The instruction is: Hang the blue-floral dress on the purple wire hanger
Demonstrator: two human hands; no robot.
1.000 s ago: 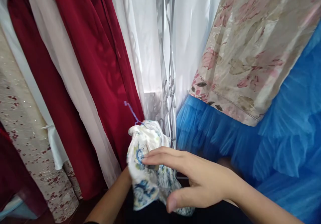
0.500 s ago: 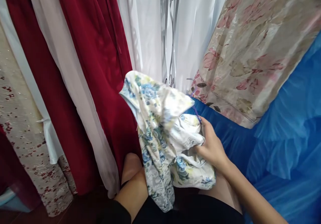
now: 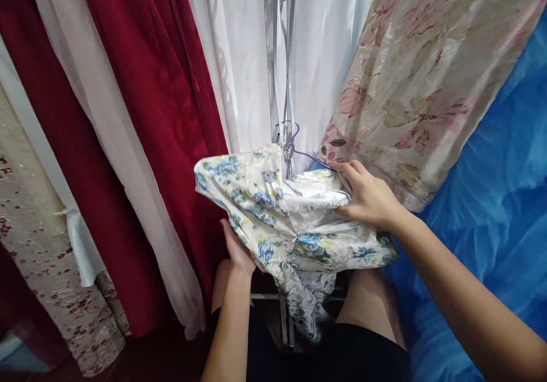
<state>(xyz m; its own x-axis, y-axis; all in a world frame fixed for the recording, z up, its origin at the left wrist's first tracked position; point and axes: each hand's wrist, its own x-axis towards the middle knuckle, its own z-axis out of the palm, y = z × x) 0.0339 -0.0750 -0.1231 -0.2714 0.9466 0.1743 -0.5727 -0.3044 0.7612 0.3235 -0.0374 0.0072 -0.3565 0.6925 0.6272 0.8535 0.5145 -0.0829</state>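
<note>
A white floral garment with blue and yellow flowers is held up in front of my knees, its lower end hanging bunched. A thin purple hanger sticks out of its neck opening, hook upward. My right hand closes around the right shoulder of the garment, fingers by the hanger's arm and thumb at the neckline edge. On the other side, my left hand holds the garment from below and behind; most of its fingers are hidden by the cloth.
A metal stand with more hangers rises behind the garment. Dark red cloth, white cloth and a beige floral garment hang around it. Blue ruffled fabric fills the right side, close to my right arm.
The garment has swung flatter and spread to the left. My left hand, hidden before, now shows at its left edge. The purple hanger's hook has come into clear view; my right hand moved slightly up.
</note>
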